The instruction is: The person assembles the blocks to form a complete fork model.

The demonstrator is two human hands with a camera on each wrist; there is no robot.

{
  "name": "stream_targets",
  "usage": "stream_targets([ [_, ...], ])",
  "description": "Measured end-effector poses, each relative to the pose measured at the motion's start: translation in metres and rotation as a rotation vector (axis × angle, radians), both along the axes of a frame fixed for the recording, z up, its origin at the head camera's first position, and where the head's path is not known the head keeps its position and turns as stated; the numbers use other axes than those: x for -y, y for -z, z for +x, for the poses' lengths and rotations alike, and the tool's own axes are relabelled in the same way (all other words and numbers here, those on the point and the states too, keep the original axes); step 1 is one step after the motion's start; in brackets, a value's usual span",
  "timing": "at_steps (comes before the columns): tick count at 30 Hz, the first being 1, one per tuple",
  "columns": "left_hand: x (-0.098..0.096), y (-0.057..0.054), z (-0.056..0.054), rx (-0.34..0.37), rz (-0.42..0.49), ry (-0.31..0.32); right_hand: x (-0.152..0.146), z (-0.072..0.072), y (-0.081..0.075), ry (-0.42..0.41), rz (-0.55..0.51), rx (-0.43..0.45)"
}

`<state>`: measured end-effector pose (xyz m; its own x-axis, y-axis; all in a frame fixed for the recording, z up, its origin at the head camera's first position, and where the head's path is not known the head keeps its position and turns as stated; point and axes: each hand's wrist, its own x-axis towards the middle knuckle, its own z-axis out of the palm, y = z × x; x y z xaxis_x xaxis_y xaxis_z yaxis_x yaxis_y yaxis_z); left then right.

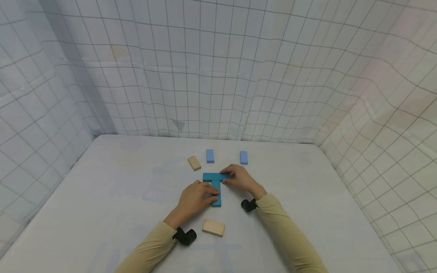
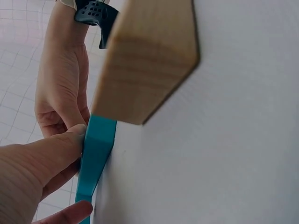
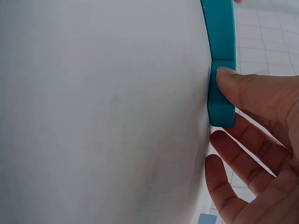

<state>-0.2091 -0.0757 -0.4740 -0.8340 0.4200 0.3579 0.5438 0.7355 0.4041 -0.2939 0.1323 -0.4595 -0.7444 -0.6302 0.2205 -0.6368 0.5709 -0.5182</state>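
Observation:
Two teal blocks form a T on the white tabletop: a crosspiece block lies sideways, and a stem block meets it and runs toward me. My left hand holds the stem from the left, its thumb and fingertips on the block. My right hand pinches the right end of the crosspiece, thumb on the near side and a finger on the far side. In the right wrist view, that thumb presses the teal block just below a seam, while other fingers lie loosely bent beside its end.
A plain wooden block lies nearest me, below the T; it looms large in the left wrist view. Beyond the T are another wooden block and two light blue blocks, one left and one right. Grid-patterned curtains enclose the table.

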Motion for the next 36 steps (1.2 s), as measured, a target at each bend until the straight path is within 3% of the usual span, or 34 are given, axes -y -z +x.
stream_targets([
  [8, 0.005, 0.005, -0.001, 0.067, 0.071, 0.038, 0.001, 0.001, -0.002, 0.036, 0.017, 0.046],
  [19, 0.011, 0.008, -0.003, 0.099, 0.097, 0.103, 0.001, 0.0, 0.0, 0.072, 0.012, 0.091],
  [36, 0.014, 0.012, -0.005, 0.129, 0.186, 0.129, -0.004, -0.008, 0.004, -0.003, -0.015, 0.111],
])
